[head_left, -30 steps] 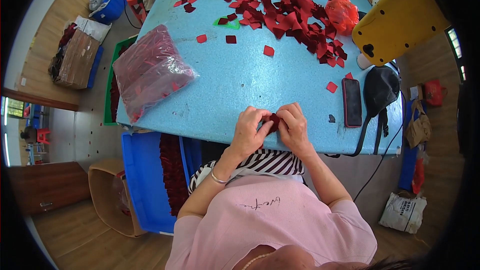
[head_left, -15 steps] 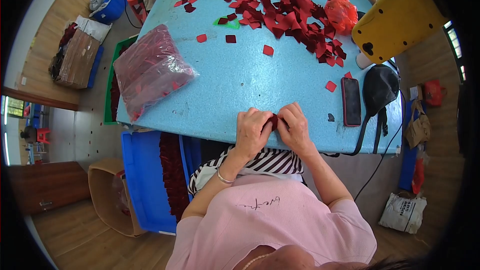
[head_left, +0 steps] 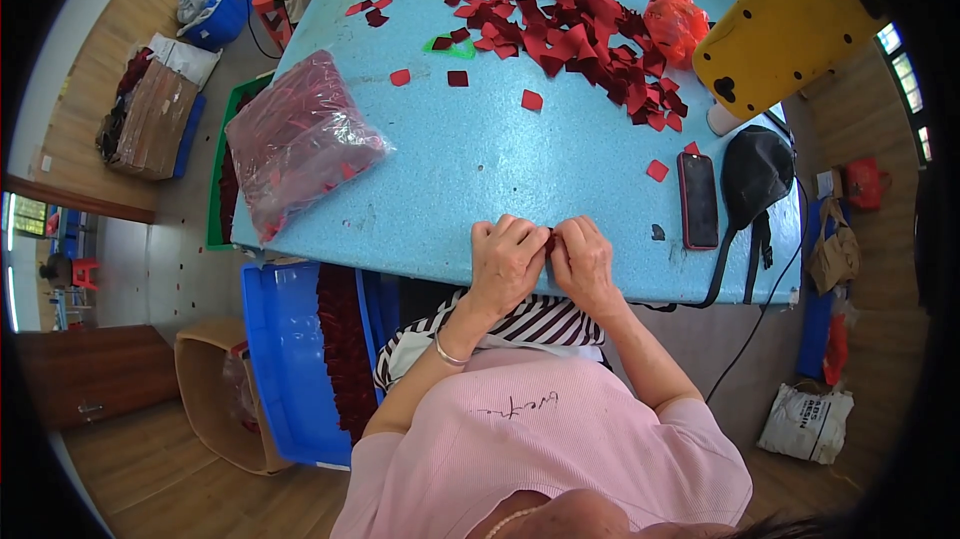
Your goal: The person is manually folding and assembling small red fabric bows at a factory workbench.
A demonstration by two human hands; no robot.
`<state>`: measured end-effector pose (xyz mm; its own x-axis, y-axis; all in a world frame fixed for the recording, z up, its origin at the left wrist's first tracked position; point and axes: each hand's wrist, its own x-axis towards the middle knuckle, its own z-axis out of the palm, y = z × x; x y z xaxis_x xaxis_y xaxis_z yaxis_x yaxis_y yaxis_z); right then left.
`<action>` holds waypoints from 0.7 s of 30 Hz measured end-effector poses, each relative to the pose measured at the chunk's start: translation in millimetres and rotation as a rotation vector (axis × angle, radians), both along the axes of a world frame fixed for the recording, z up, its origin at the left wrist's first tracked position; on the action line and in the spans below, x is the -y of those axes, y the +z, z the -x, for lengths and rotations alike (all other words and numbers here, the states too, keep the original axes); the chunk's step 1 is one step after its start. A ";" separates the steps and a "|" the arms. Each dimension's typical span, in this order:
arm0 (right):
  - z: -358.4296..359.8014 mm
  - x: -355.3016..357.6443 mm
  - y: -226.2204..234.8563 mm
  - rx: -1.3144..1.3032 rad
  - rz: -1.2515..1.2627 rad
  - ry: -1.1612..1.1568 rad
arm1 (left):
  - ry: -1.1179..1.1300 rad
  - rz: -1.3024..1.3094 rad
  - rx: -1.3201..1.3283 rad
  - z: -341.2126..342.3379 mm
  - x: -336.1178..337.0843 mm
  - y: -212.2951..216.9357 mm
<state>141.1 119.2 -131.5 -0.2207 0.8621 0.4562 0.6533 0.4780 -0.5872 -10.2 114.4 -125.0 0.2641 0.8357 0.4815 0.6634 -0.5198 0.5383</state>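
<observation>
Workpiece (head_left: 550, 239), small and dark red, is located between the left hand (head_left: 508, 257) and the right hand (head_left: 583, 261), above the near part of the tabletop (head_left: 430, 179). The bent fingers of both hands pinch it from either side and cover most of it; its shape and any contact with the tabletop cannot be determined. A single red square (head_left: 532, 100) lies flat ahead of the hands. Beyond it, a heap of red pieces (head_left: 575, 39) spreads across the tabletop, with a red plastic bag (head_left: 675, 24) just beside its right side. A clear bag (head_left: 300, 144) containing red pieces lies to the left. To the right, a phone (head_left: 698, 201) lies near a black bag (head_left: 757, 174). Below the tabletop, left of the person, a blue bin (head_left: 282, 369) holds a dark red row (head_left: 343, 349).
</observation>
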 end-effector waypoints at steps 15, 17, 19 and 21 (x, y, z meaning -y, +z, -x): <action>2.2 -0.5 -0.7 -0.032 0.112 0.013 | -0.040 -0.041 0.027 5.6 2.3 -5.3; 4.6 -1.0 -3.1 0.013 0.105 -0.008 | -0.037 -0.045 0.027 6.3 1.2 -6.2; 6.5 -1.4 -4.4 0.036 0.144 -0.042 | -0.036 -0.049 0.027 6.8 0.5 -7.0; 5.6 -1.9 -7.0 0.025 0.147 -0.039 | -0.029 -0.043 0.051 7.2 0.2 -7.7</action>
<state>135.4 121.1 -138.5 -0.1951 0.9272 0.3196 0.6848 0.3621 -0.6324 -17.4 114.2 -132.7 0.2620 0.8065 0.5301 0.6200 -0.5616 0.5480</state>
